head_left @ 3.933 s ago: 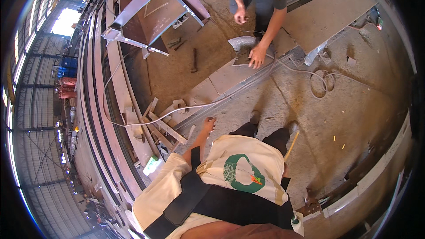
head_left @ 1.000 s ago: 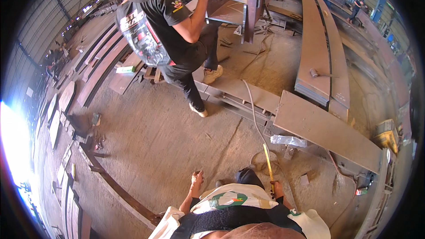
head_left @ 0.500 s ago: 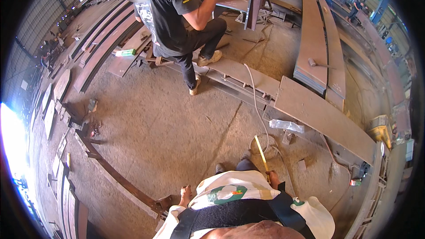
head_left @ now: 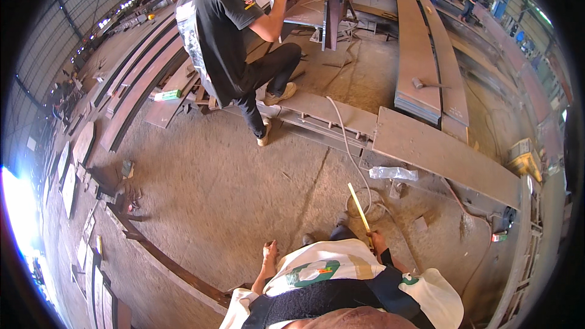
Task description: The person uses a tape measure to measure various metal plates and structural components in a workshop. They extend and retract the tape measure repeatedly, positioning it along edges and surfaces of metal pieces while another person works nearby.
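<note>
My right hand [head_left: 377,242] is closed round the lower end of a long flat yellow measuring strip [head_left: 359,206], which points forward and slightly left over the floor. A pale coiled hose [head_left: 370,190] lies on the concrete behind the strip. On the left, my left hand [head_left: 269,252] hangs beside my light shirt with nothing visible in it; its fingers look loosely apart. A long narrow steel piece [head_left: 173,263] lies on the floor nearest to that hand.
Another person [head_left: 228,42] in a dark T-shirt stands ahead, one foot raised, a hand at a steel beam [head_left: 332,15]. Across the front right lie a steel plate [head_left: 445,149] and clear plastic wrap [head_left: 393,173]. A hammer [head_left: 420,83] rests on stacked plates [head_left: 414,55]; a yellow container [head_left: 524,157] stands far right.
My left hand has swung forward and slightly right. The right hand still grips the yellow strip, nearly in place. The whole view has shifted slightly; the other person's head has moved.
</note>
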Available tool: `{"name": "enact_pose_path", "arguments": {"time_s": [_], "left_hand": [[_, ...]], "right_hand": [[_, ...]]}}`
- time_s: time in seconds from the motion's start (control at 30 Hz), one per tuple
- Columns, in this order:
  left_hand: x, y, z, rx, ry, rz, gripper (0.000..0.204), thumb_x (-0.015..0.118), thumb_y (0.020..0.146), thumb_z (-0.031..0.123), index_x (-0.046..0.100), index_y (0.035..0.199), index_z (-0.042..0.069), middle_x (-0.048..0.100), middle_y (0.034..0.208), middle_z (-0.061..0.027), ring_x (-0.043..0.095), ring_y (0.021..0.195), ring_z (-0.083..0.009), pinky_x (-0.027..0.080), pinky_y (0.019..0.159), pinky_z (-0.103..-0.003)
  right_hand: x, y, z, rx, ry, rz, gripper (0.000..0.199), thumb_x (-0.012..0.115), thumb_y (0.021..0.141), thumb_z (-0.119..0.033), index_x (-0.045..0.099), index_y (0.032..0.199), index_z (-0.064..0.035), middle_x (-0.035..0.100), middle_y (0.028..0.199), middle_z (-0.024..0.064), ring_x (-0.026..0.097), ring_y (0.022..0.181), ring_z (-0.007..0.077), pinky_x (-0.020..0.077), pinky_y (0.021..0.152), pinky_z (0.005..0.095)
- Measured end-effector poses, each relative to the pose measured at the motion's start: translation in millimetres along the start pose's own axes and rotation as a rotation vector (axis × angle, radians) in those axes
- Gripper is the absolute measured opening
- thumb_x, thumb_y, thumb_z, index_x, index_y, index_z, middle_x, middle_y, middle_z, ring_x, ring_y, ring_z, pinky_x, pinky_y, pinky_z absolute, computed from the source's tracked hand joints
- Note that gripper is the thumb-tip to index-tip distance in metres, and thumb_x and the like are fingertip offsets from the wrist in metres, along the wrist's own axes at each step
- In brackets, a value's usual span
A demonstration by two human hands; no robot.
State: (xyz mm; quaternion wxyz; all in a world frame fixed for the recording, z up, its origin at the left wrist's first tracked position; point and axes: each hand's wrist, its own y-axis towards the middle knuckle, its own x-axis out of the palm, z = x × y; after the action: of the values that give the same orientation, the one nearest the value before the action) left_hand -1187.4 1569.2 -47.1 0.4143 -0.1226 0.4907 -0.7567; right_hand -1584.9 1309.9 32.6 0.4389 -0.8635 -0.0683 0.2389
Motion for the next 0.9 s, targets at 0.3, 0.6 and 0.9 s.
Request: {"name": "enact_pose_path", "arguments": {"time_s": [0.3, 0.6, 0.9], "left_hand": [[-40, -4, -20, 0.499, 1.114, -0.091, 0.051, 0.062, 0.091, 0.035, 0.056, 0.133, 0.006, 0.053, 0.134, -0.0301, 0.055, 0.122, -0.0443, 0.049, 0.097, -0.048], [-35, 39, -85, 0.276, 0.293, 0.055, 0.048, 0.062, 0.086, 0.04, 0.066, 0.111, 0.0, 0.068, 0.104, -0.0247, 0.064, 0.099, -0.0372, 0.05, 0.084, -0.043], [-32, 17, -61, 0.312, 0.415, -0.004, 0.049, 0.065, 0.085, 0.038, 0.066, 0.111, -0.004, 0.068, 0.103, -0.0237, 0.064, 0.098, -0.0336, 0.05, 0.084, -0.043]], "right_hand": [[21, -3, 30, -0.126, -0.078, 0.015, 0.039, 0.072, 0.075, -0.022, 0.061, 0.105, 0.0006, 0.063, 0.093, 0.0206, 0.062, 0.079, 0.0327, 0.0519, 0.068, 0.0443], [14, 3, 34, -0.16, -0.077, 0.074, 0.032, 0.073, 0.077, -0.024, 0.071, 0.094, 0.0029, 0.066, 0.104, 0.0236, 0.063, 0.094, 0.0387, 0.0495, 0.079, 0.0443], [20, -1, 30, -0.046, -0.051, 0.085, 0.047, 0.072, 0.076, -0.03, 0.066, 0.112, -0.0015, 0.068, 0.096, 0.0226, 0.066, 0.084, 0.0365, 0.053, 0.068, 0.0456]]}}
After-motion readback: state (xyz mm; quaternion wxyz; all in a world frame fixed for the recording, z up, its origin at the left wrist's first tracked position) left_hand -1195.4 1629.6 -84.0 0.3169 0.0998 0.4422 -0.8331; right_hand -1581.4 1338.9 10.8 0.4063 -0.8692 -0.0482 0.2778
